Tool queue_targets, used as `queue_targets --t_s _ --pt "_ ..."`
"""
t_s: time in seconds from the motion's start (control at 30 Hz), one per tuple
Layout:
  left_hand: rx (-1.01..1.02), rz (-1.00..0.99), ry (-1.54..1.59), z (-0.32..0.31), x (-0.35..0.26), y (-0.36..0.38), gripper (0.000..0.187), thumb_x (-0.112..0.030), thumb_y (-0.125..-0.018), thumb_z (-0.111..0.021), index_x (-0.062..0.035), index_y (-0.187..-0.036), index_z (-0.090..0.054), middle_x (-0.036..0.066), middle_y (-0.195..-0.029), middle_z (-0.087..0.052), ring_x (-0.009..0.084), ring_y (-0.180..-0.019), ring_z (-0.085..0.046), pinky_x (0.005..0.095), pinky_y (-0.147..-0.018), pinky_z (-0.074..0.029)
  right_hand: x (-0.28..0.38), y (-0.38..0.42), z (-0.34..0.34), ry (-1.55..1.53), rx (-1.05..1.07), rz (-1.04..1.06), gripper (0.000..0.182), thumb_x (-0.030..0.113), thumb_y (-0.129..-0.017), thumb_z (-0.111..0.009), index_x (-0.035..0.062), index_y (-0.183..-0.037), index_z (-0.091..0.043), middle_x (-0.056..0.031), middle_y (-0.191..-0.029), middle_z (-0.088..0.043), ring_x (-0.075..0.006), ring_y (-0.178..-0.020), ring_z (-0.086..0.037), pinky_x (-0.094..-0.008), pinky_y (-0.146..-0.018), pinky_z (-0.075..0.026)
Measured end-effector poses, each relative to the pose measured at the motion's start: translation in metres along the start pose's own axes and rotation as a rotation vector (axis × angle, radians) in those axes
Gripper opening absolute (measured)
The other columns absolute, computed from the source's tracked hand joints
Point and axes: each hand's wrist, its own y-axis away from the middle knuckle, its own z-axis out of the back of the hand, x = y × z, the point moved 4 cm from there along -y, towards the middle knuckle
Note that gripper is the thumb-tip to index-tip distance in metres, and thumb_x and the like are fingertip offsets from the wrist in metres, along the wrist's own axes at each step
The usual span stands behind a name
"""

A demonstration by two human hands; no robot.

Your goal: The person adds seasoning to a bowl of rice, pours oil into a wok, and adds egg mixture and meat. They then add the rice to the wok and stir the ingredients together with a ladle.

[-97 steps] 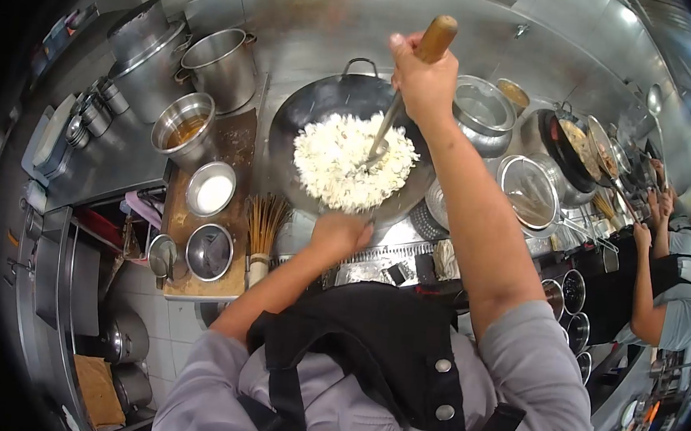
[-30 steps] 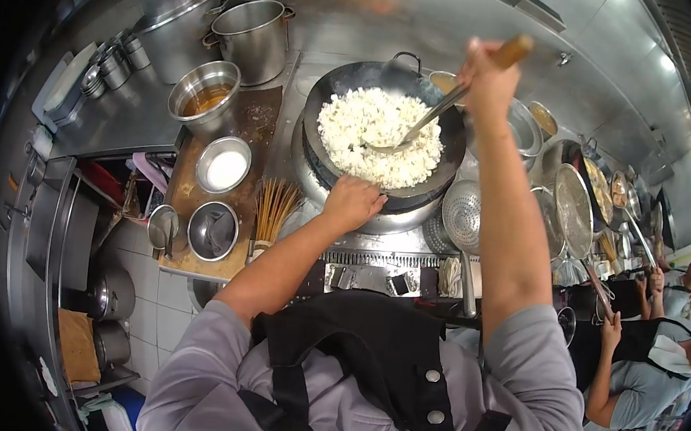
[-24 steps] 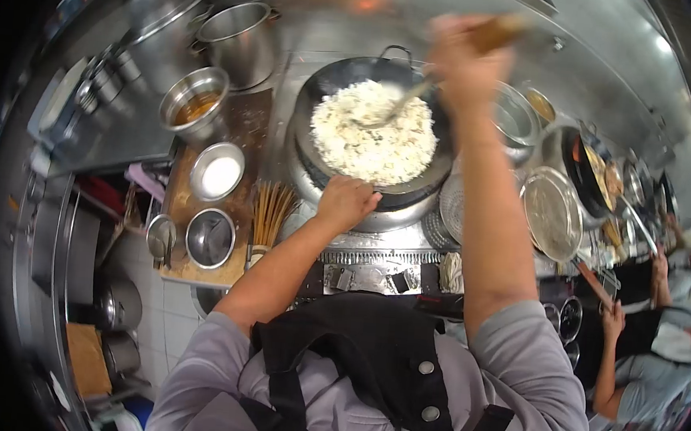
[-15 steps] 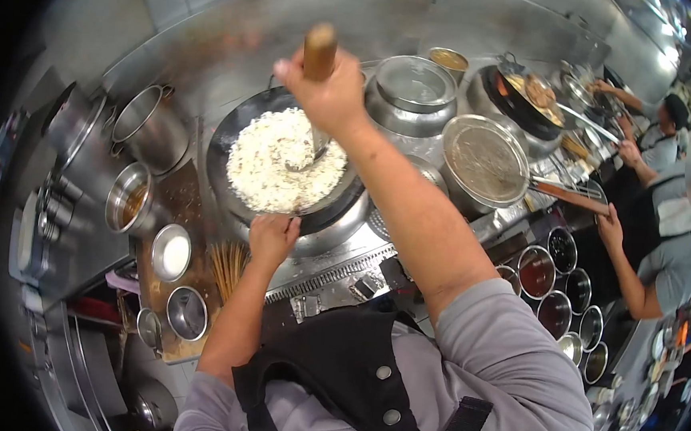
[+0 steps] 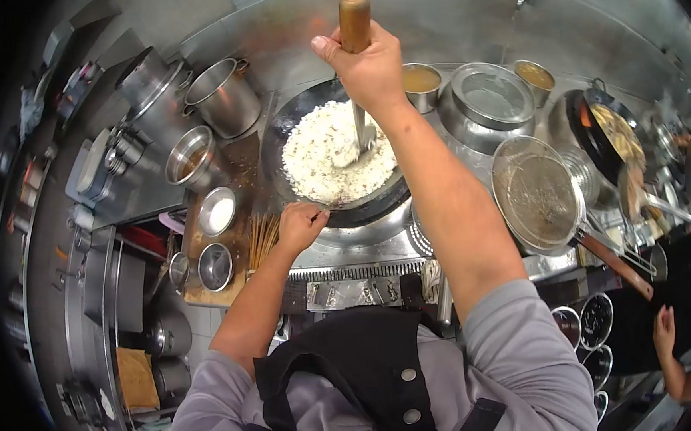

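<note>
My right hand (image 5: 370, 65) is wrapped round the wooden handle (image 5: 354, 24) of a metal wok spatula (image 5: 359, 128), held steeply upright. Its lower end is down in white rice with small darker bits (image 5: 318, 153), and the blade is partly buried. The rice lies in a large black wok (image 5: 284, 119) on the burner. At the near rim, my left hand (image 5: 303, 224) is closed on the wok's edge, fingers curled and thumb toward the right; what lies under the fingers is hidden.
Left of the wok, a board (image 5: 196, 289) holds small metal bowls (image 5: 218, 210) and a bundle of bamboo sticks (image 5: 264, 238). A tall pot (image 5: 224, 99) stands behind. To the right are a strainer (image 5: 535, 193), a lidded pot (image 5: 490, 97) and another wok (image 5: 599, 145). A co-worker's hand (image 5: 664, 330) shows there.
The view has swung, so the scene sits further right. My right hand has shifted the spatula toward the right side of the rice. My left hand stays at the near rim.
</note>
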Motion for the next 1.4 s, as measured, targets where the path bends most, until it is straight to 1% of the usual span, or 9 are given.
queue_targets --t_s 0.23,0.43,0.47,0.57,0.7,0.77,0.87,1.0,1.4 --pt "0.095 0.053 -0.031 0.0 0.0 0.007 0.036 -0.026 -0.086 -0.071 -0.003 -0.062 -0.055 0.015 -0.064 -0.058 0.0372 -0.068 -0.059 0.0471 -0.069 -0.047 -0.053 -0.025 -0.01 0.0 0.1 -0.062 0.025 0.022 -0.086 -0.08 0.0038 -0.078 -0.064 0.0016 -0.067 -0.062 -0.007 -0.06 -0.055 -0.026 -0.055 -0.046" --pt "0.021 0.021 0.004 -0.002 0.004 0.002 0.036 -0.027 -0.084 -0.07 -0.0037 -0.061 -0.054 0.014 -0.064 -0.058 0.0367 -0.068 -0.058 0.0476 -0.069 -0.044 -0.109 -0.021 -0.007 0.172 -0.071 0.342 0.024 0.02 -0.086 -0.08 0.0044 -0.078 -0.064 -0.0002 -0.064 -0.061 -0.0086 -0.052 -0.053 -0.026 -0.051 -0.045" --pt "0.07 0.047 -0.016 -0.001 0.005 0.002 0.036 -0.027 -0.083 -0.07 -0.0035 -0.061 -0.055 0.014 -0.065 -0.059 0.0368 -0.069 -0.059 0.0475 -0.07 -0.045 -0.096 -0.035 -0.009 0.111 0.04 0.074 0.025 0.02 -0.086 -0.081 0.0044 -0.078 -0.063 -0.0002 -0.064 -0.061 -0.009 -0.051 -0.054 -0.0261 -0.05 -0.045" --pt "0.041 0.046 -0.009 0.0 0.004 0.004 0.035 -0.027 -0.084 -0.07 -0.0034 -0.062 -0.057 0.014 -0.065 -0.06 0.0369 -0.07 -0.06 0.0474 -0.072 -0.046 -0.033 -0.055 0.005 -0.01 0.066 0.046 0.025 0.02 -0.087 -0.079 0.0051 -0.077 -0.062 -0.001 -0.063 -0.06 -0.0099 -0.051 -0.056 -0.0263 -0.049 -0.045" --pt "-0.009 0.034 0.036 -0.002 0.004 0.009 0.034 -0.028 -0.084 -0.069 -0.0036 -0.062 -0.058 0.014 -0.066 -0.06 0.0367 -0.071 -0.06 0.047 -0.073 -0.046 -0.096 -0.008 0.039 0.193 0.052 0.165 0.024 0.016 -0.086 -0.079 0.0072 -0.077 -0.059 -0.0002 -0.061 -0.057 -0.009 -0.05 -0.053 -0.0245 -0.048 -0.042" --pt "0.002 0.015 -0.008 -0.001 0.004 0.006 0.035 -0.028 -0.084 -0.07 -0.0038 -0.062 -0.058 0.014 -0.065 -0.06 0.0363 -0.071 -0.061 0.0469 -0.073 -0.046 -0.07 -0.025 0.047 -0.017 0.017 -0.092 0.023 0.013 -0.086 -0.079 0.0068 -0.08 -0.058 0.0001 -0.061 -0.056 -0.0091 -0.05 -0.052 -0.0255 -0.048 -0.042" --pt "-0.015 0.013 -0.015 -0.001 0.006 0.001 0.035 -0.028 -0.084 -0.07 -0.004 -0.062 -0.058 0.013 -0.065 -0.06 0.0351 -0.07 -0.061 0.0462 -0.072 -0.046 0.01 -0.023 0.072 -0.168 0.026 -0.002 0.021 0.011 -0.089 -0.076 0.0052 -0.084 -0.056 -0.0001 -0.06 -0.053 -0.0103 -0.049 -0.05 -0.0279 -0.048 -0.042" --pt "-0.014 0.033 0.035 -0.003 0.005 0.008 0.035 -0.028 -0.083 -0.071 -0.0044 -0.061 -0.058 0.012 -0.063 -0.059 0.034 -0.068 -0.06 0.046 -0.07 -0.044 -0.068 0.018 0.088 -0.247 0.088 -0.019 0.019 0.008 -0.089 -0.075 0.0037 -0.083 -0.058 -0.001 -0.061 -0.054 -0.0082 -0.05 -0.049 -0.0253 -0.047 -0.039" --pt "0.018 -0.15 0.133 0.004 0.022 0.01 0.038 -0.03 -0.094 -0.063 -0.0045 -0.066 -0.059 0.015 -0.068 -0.059 0.0364 -0.071 -0.059 0.0482 -0.07 -0.046 0.056 0.056 0.03 -0.255 -0.087 0.049 0.019 0.005 -0.089 -0.072 0.0057 -0.088 -0.053 -0.0001 -0.059 -0.049 -0.0099 -0.047 -0.044 -0.0289 -0.046 -0.04"
